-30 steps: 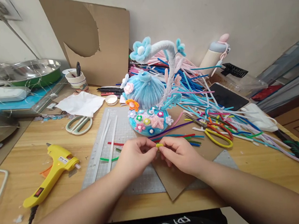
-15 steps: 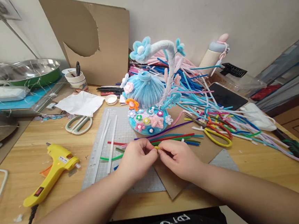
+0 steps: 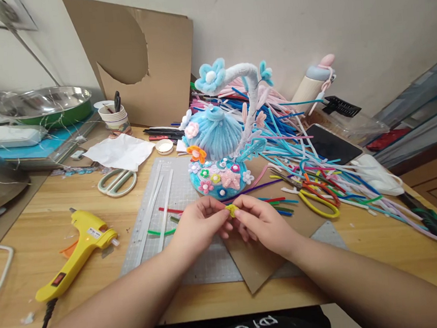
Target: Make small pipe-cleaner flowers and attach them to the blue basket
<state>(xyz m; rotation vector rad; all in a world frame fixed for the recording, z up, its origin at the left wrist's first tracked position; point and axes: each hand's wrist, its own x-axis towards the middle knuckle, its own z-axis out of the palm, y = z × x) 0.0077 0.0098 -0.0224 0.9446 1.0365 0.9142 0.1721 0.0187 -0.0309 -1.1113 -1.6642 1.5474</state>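
Observation:
A small yellow fuzzy piece [image 3: 232, 211] is pinched between my two hands above a brown cardboard sheet [image 3: 250, 268]. My left hand [image 3: 203, 224] grips it from the left with thumb and fingertips. From the right, my right hand [image 3: 264, 224] holds the same piece, with the other fingers curled below. Just behind the hands stands a blue fuzzy lamp-like craft [image 3: 216, 133] with small coloured flowers on its base. Coloured pipe cleaners [image 3: 172, 210] lie partly hidden behind the hands.
A yellow glue gun [image 3: 77, 253] lies at the left, near green-handled scissors [image 3: 117, 183]. Clear sticks [image 3: 150, 216] rest on a grey cutting mat [image 3: 209, 274]. At the right are yellow-handled pliers [image 3: 319, 203], a pipe cleaner heap [image 3: 279, 123] and a black phone [image 3: 331, 144].
Both hands have turned a little and risen slightly, and more of the yellow piece shows between the fingertips. The fingers below the piece are now visible. The view has shifted slightly.

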